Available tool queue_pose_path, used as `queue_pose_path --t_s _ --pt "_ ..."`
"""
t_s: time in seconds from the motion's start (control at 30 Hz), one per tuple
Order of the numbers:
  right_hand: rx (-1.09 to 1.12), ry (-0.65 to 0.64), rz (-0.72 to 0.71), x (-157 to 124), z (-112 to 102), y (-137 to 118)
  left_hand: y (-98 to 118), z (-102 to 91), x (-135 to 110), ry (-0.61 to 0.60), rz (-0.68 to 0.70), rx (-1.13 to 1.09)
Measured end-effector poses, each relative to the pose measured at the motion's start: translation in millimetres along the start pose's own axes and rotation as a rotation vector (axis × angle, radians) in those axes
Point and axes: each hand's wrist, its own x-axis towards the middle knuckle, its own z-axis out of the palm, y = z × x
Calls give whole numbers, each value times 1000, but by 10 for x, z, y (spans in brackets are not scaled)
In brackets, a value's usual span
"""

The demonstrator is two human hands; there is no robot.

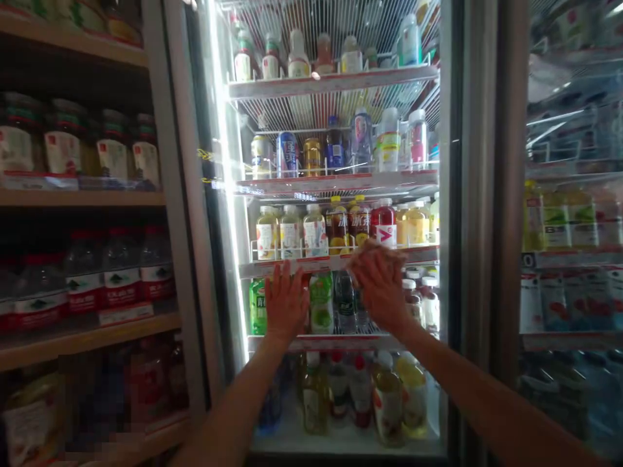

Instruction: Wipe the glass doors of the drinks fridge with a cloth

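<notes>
I am facing an open drinks fridge with lit wire shelves full of bottles. My left hand reaches in with its fingers stretched up and apart, in front of a green bottle and a pale green bottle on the fourth shelf. Further right, my right hand is raised at the same shelf's front rail, just below a red bottle. Its fingers are smeared by motion, and I cannot make out whether it holds anything.
Wooden shelves at left hold jars and water bottles with red labels. A closed glass fridge door stands at right behind a dark frame. The bottom fridge shelf holds several yellow and red-capped bottles.
</notes>
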Motion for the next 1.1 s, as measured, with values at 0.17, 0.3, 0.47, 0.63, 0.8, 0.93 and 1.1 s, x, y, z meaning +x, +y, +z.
queue_pose_path --t_s 0.17,0.3,0.47,0.63,0.8,0.93,1.1 --pt "-52 47 72 99 -39 35 -30 -30 -13 -20 44 -2" --pt "-50 74 65 170 -13 -50 -28 -42 -20 -22 31 2" --pt "-33 -9 -56 118 -14 28 -30 -32 -21 -9 63 16" --pt "-81 115 155 121 -61 97 -25 0 -22 15 39 9" --pt "-55 65 46 204 -68 226 -30 4 -20 -18 43 -14" --pt "-77 292 344 319 -57 267 -20 9 -29 -3 18 -37" --pt "20 -74 -193 340 -40 75 -105 -35 26 9 11 -56"
